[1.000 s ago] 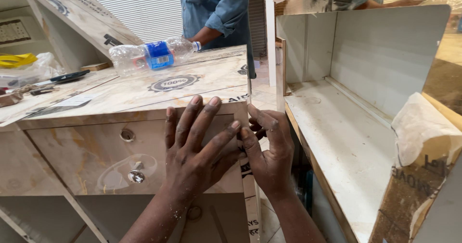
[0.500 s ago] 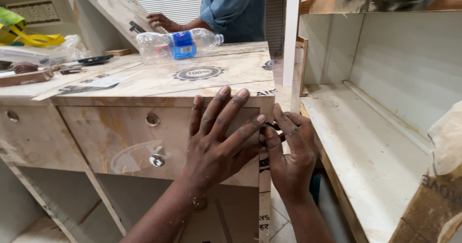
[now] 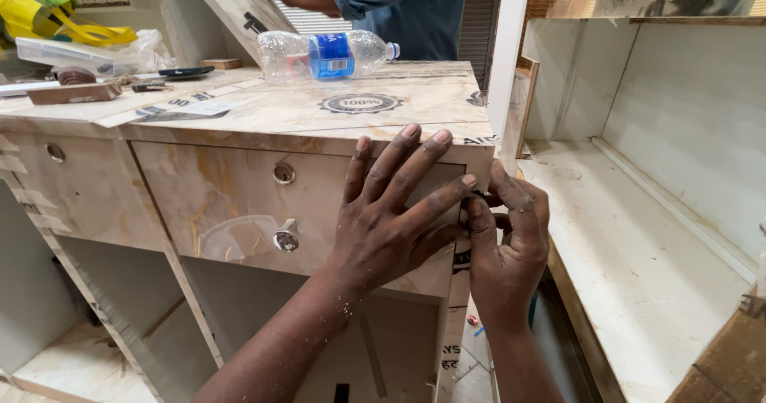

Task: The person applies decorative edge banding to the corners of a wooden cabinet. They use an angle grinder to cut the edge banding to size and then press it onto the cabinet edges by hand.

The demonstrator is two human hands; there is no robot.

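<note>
1. Here, a wooden cabinet serves as the table [image 3: 399, 116]. Its top is flat and smooth, with a pale marble-like pattern and a round dark stamp.
2. The drawer front [image 3: 239, 203] has the same shiny, swirly pattern. A clear plastic film covers part of it. Two round metal knobs [image 3: 285, 237] stick out of it.
3. The left hand [image 3: 391, 219] lies flat on the right end of the drawer front. Its fingers [image 3: 415, 160] are spread wide, and the tips reach up to the table's top edge. The hand is dusty with sawdust.
4. The right hand [image 3: 507, 243] is at the right corner of the cabinet, just beside the left hand. Its fingers are bent and pressed close together. They seem to pinch something small and dark at the edge, but I cannot tell what it is.
5. A clear plastic bottle [image 3: 327, 54] with a blue label lies on its side on the table, at the back.
6. On the far left of the table sit a clear plastic bag [image 3: 88, 52], a yellow bag [image 3: 48, 20] and a small wooden block [image 3: 72, 93].
7. Another person in a blue shirt [image 3: 407, 12] stands behind the table and holds a slanted board [image 3: 239, 8].
8. To the right is a white shelf unit [image 3: 638, 251]. Its boards are plain, flat and dusty.
9. Below the drawer the cabinet is open, with bare pale wood inside.
</note>
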